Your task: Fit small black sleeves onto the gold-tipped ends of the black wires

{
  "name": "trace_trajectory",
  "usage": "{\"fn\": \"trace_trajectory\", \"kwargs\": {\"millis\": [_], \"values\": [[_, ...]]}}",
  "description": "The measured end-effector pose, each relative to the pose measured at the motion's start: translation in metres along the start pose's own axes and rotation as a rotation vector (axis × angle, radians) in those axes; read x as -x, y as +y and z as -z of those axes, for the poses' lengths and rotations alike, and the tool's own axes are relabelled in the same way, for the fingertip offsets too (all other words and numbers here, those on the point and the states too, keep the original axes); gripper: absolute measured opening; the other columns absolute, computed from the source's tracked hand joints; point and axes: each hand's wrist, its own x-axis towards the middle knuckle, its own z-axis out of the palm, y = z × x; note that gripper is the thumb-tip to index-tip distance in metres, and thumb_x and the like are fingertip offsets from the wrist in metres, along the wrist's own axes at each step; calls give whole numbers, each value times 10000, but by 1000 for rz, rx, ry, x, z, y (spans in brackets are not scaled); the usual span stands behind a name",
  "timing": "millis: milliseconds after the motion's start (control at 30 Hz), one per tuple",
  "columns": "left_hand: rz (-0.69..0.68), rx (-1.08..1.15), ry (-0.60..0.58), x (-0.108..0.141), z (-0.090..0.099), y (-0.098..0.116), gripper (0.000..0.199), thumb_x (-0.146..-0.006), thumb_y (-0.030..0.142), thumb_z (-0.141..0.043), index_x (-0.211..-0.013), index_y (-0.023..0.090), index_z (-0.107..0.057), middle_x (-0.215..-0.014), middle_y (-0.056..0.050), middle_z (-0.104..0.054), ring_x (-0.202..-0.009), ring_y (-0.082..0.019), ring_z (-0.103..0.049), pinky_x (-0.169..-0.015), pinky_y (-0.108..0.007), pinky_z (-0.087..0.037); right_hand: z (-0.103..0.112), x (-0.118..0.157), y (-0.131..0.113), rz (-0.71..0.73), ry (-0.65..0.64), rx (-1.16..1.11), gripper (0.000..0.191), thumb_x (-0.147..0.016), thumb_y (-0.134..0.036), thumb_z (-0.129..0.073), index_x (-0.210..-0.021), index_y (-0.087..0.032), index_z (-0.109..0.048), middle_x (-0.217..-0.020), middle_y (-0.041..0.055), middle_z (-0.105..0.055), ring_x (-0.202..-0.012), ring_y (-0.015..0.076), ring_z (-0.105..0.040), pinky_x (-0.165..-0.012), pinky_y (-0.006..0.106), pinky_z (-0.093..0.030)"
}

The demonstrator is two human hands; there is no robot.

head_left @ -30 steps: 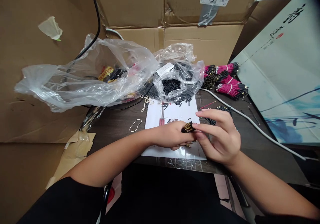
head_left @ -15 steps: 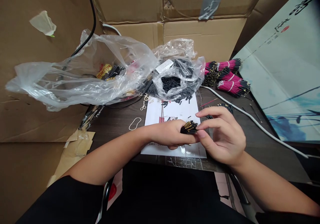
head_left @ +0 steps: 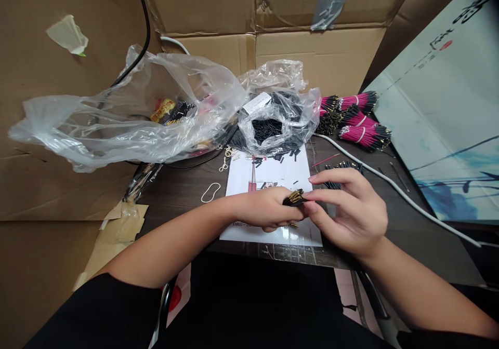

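My left hand [head_left: 268, 206] is wrapped round a bundle of thin wires with black ends and gold-coloured metal tips [head_left: 295, 197], which point up and right out of the fist. The rest of the bundle is mostly hidden by the palm; a few gold tips show below the hand. Thumb and index finger of my right hand [head_left: 346, 214] are pinched together at the right edge of the bundle's tips; what lies between them is too small to make out. Under both hands is a white printed sheet [head_left: 241, 175] with short black sleeves [head_left: 278, 157] scattered on it.
A clear plastic bag [head_left: 298, 125] full of black sleeves stands behind the sheet. Pink wire bundles [head_left: 356, 135] lie at the back right, near a white cable [head_left: 390, 183]. On the left are a large clear bag [head_left: 117, 131] and a rubber band [head_left: 210, 192]. Cardboard walls [head_left: 214, 6] enclose the back.
My right hand has shifted slightly right and its pinch has closed at the edge of the bundle. The bundle's tips look tilted a little more towards the right fingers.
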Motion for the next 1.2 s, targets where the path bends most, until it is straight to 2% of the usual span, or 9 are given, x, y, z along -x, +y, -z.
{"fn": "trace_trajectory", "kwargs": {"millis": [167,400,633,767,867,1000,1033,1100,1200], "values": [[-19,90,-9,-1,2,-2,433,-838,437,-592,-601,185,-331,-485,87,-294,-403,-39,-270,-387,-201,-255,2,2,2,176,-12,122,417,-657,-101,-754,-1063,-169,-685,-1071,111,-630,-937,224,-624,-788,385,-539],[-19,101,-5,0,1,-2,445,-831,464,-607,-609,186,-339,-474,87,-285,-403,-40,-261,-387,-202,-241,1,1,1,77,-23,88,391,-697,-132,-722,-1077,-201,-665,-1098,108,-636,-938,220,-626,-784,389,-537],[9,97,-23,0,4,-5,442,-855,416,-567,-589,193,-293,-471,83,-269,-405,-43,-239,-399,-216,-218,-1,1,5,168,-80,21,420,-707,-128,-705,-1115,-211,-647,-1031,91,-674,-911,218,-641,-770,403,-559],[42,90,-43,1,5,-3,440,-870,431,-526,-605,199,-263,-484,90,-230,-418,-44,-189,-414,-217,-179,-2,1,3,145,-101,-1,387,-718,-137,-692,-1097,-206,-655,-1021,93,-682,-916,219,-640,-775,401,-553],[-57,-111,57,-1,2,-2,406,-890,436,-489,-616,187,-321,-502,75,-285,-444,-59,-259,-446,-225,-225,-1,1,4,62,-75,-35,365,-754,-136,-652,-1112,-202,-649,-1054,94,-679,-935,216,-639,-794,398,-537],[-362,-631,367,-6,-3,-4,349,-916,368,-460,-641,160,-406,-562,54,-363,-531,-66,-325,-553,-231,-269,3,-8,24,-107,6,52,418,-819,-108,-581,-1223,-218,-581,-1064,78,-678,-973,205,-627,-854,394,-510],[-409,-724,414,-6,-3,-5,342,-923,358,-445,-647,160,-413,-561,54,-361,-532,-67,-323,-566,-233,-268,4,-12,32,-123,-46,125,407,-829,-113,-576,-1223,-216,-580,-1073,78,-673,-984,205,-620,-870,392,-502],[-444,-843,481,-7,-2,-8,323,-923,345,-440,-656,164,-426,-559,55,-359,-533,-73,-321,-579,-237,-267,4,-23,51,-84,-273,292,338,-856,-146,-556,-1183,-210,-611,-1069,79,-666,-964,207,-608,-849,379,-494],[-426,-911,547,-7,3,-11,270,-891,294,-471,-654,170,-439,-561,53,-371,-543,-83,-336,-584,-236,-275,-4,-39,77,103,-653,390,306,-895,-139,-477,-1141,-222,-637,-985,62,-674,-884,192,-600,-768,340,-477]]}}
